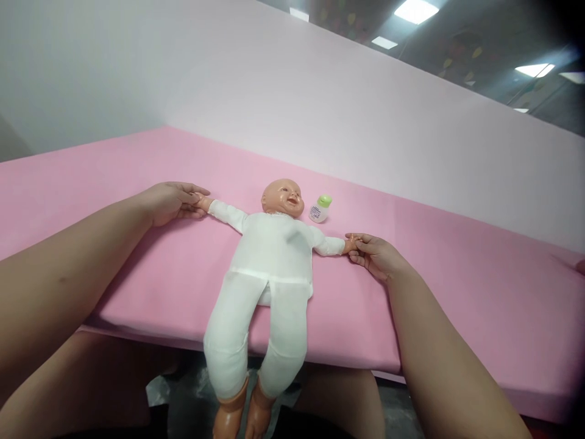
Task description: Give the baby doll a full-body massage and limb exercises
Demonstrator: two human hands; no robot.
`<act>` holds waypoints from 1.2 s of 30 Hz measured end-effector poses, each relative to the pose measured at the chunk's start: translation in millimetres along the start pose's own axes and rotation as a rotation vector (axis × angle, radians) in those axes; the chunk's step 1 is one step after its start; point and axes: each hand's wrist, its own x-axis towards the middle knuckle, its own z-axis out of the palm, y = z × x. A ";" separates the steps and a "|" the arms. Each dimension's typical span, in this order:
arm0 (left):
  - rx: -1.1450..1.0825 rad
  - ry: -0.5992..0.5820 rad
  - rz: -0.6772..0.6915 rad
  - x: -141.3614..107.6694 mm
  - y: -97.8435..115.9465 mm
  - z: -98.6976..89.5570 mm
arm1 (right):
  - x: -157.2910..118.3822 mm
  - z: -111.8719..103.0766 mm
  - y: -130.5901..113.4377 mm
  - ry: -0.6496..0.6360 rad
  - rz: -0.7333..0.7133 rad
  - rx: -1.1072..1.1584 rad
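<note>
Between both grips the baby doll [269, 256] lies face-up on the pink pad [434, 292]. Left hand [171, 202] and right hand [375, 255] each pinch a wrist; advise keeping hold light, arms spread evenly.

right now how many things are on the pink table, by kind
doll: 1, each of its hands held by the left hand and right hand
bottle: 1
total on the table: 2
</note>
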 end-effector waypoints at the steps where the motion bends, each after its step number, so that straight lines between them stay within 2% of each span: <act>1: 0.002 -0.009 0.008 -0.6 -0.1 0.1 | -0.9 0.3 -0.6 -0.012 -0.006 -0.001; 6: 0.028 -0.018 0.038 -0.9 -1.2 -0.3 | -3.7 2.7 -3.0 -0.073 -0.037 -0.044; 9: 0.036 -0.018 0.039 0.6 -2.3 -1.7 | -2.0 2.5 -1.7 -0.065 -0.048 -0.073; 19: 0.024 0.035 0.034 4.3 -3.9 -2.3 | 1.9 2.8 2.0 0.042 -0.065 -0.148; 27: -0.010 0.031 0.001 4.9 -4.0 -4.1 | 7.2 -0.2 3.4 0.159 -0.050 -0.071; 31: -0.018 -0.020 0.013 4.7 -3.9 -6.1 | 3.6 1.7 -0.4 0.110 -0.038 -0.006; 36: -0.009 0.015 0.025 4.7 -4.5 -5.3 | -2.7 6.2 -4.0 0.033 -0.072 0.012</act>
